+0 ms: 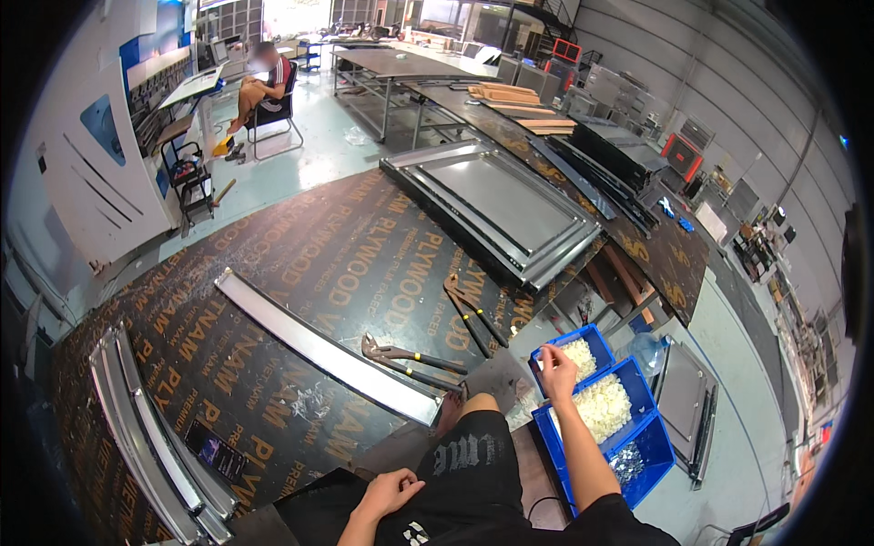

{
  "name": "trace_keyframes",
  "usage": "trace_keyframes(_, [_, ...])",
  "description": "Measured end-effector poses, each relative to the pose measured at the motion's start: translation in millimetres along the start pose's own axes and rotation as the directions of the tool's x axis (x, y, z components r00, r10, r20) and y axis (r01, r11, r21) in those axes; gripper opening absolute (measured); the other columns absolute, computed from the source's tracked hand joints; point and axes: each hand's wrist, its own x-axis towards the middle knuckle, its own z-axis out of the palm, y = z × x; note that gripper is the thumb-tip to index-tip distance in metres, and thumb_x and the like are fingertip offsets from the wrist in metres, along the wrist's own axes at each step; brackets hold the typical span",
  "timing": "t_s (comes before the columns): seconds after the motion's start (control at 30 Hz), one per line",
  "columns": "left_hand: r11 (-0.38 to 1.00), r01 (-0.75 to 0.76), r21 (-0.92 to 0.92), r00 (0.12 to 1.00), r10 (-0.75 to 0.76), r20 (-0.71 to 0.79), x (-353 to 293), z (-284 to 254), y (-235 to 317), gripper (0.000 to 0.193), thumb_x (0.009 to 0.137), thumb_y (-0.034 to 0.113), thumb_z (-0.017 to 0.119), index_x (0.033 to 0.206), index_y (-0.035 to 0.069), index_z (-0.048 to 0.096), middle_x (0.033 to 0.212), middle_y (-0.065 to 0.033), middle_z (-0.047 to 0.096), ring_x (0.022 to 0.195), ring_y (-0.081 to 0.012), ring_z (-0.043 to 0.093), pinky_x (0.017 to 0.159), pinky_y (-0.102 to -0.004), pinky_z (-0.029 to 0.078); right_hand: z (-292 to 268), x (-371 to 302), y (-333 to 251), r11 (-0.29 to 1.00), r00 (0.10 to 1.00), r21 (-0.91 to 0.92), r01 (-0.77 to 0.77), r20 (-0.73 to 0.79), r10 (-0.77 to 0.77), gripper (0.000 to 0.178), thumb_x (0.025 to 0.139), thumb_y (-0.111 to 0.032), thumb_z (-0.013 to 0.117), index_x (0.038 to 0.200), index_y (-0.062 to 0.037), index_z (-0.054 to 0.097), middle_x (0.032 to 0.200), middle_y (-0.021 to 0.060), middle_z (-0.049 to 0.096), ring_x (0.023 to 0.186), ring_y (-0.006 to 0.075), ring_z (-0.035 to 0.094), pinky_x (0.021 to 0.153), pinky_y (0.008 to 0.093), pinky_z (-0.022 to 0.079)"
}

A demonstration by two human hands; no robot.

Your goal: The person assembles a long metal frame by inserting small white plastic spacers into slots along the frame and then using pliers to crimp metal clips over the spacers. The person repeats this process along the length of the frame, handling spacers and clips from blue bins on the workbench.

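My right hand [557,371] is raised over the far blue bin [596,338] of small pale pieces, its fingers pinched together. Whatever is between those fingertips is too small to make out. My left hand [390,492] is close to my black shorts with its fingers curled in, and any object inside is hidden. A long silvery metal strip [319,341] lies on the dark plywood table, its near end by my knee. Next to it are two pliers-like tools with black and yellow handles, one nearer [410,358] and one farther [472,314].
A middle blue bin [643,387] holds more pale pieces; a near blue bin [657,462] holds small shiny parts. Curved metal strips [150,437] and a phone [217,452] lie at left. Framed metal panels [501,200] are stacked at the far edge. A person [264,86] sits beyond.
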Motion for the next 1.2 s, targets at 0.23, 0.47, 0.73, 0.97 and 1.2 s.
trace_keyframes(0.23, [0.75,-0.162,-0.641,0.983,0.065,-0.172,8.6,8.5,13.9,0.021,0.105,0.016,0.073,0.116,0.0,0.075,0.088,-0.0001,0.074,0.071,-0.0035,0.061,0.066,-0.0203,0.05,33.3,-149.1,-133.3,0.903,0.813,0.38,0.202,0.449,-0.371,0.012,0.095,-0.005,0.076,0.106,-0.0034,0.082,0.101,0.0125,0.08,0.083,0.0198,0.077,0.072,0.0326,0.06])
trace_keyframes(0.47, [0.74,-0.066,-0.669,0.979,-0.082,-0.187,3.2,0.4,31.5,0.023,0.104,0.009,0.072,0.125,-0.001,0.072,0.089,-0.0016,0.073,0.069,-0.0056,0.062,0.057,-0.0205,0.048,54.3,-216.8,-159.6,0.845,0.733,0.485,0.225,0.487,-0.475,0.026,0.093,-0.006,0.082,0.118,-0.0004,0.079,0.104,0.0142,0.08,0.086,0.0247,0.079,0.072,0.0319,0.062])
trace_keyframes(0.73, [0.722,-0.115,-0.683,0.979,-0.034,-0.2,8.7,-9.4,53.6,0.012,0.104,0.013,0.074,0.109,0.003,0.069,0.085,0.0005,0.067,0.064,-0.005,0.057,0.053,-0.0217,0.045,53.4,-211.2,-158.4,0.903,0.807,0.425,0.059,0.512,-0.294,0.022,0.089,-0.01,0.085,0.109,-0.0008,0.08,0.104,0.0165,0.081,0.083,0.0236,0.08,0.073,0.0344,0.063])
trace_keyframes(0.97, [0.758,-0.306,-0.576,0.887,0.007,-0.461,14.7,-25.4,71.9,0.011,0.105,0.009,0.071,0.113,0.002,0.068,0.094,0.0001,0.072,0.076,-0.0032,0.062,0.061,-0.0193,0.047,78.8,-218.3,-143.0,0.789,0.899,0.559,-0.256,0.437,-0.017,0.04,0.097,-0.001,0.077,0.135,-0.0029,0.064,0.095,-0.0006,0.069,0.076,0.0028,0.059,0.064,0.0191,0.046])
trace_keyframes(1.2, [0.943,-0.332,0.012,0.839,0.301,-0.453,77.4,-47.7,100.8,0.012,0.097,0.012,0.075,0.107,0.004,0.077,0.102,-0.0137,0.079,0.078,-0.0228,0.07,0.07,-0.0353,0.053,106.9,-200.5,-122.3,0.576,0.833,0.623,-0.529,0.509,0.214,0.039,0.107,-0.004,0.066,0.141,-0.0043,0.048,0.104,0.0025,0.062,0.079,0.0037,0.058,0.066,0.0202,0.049])
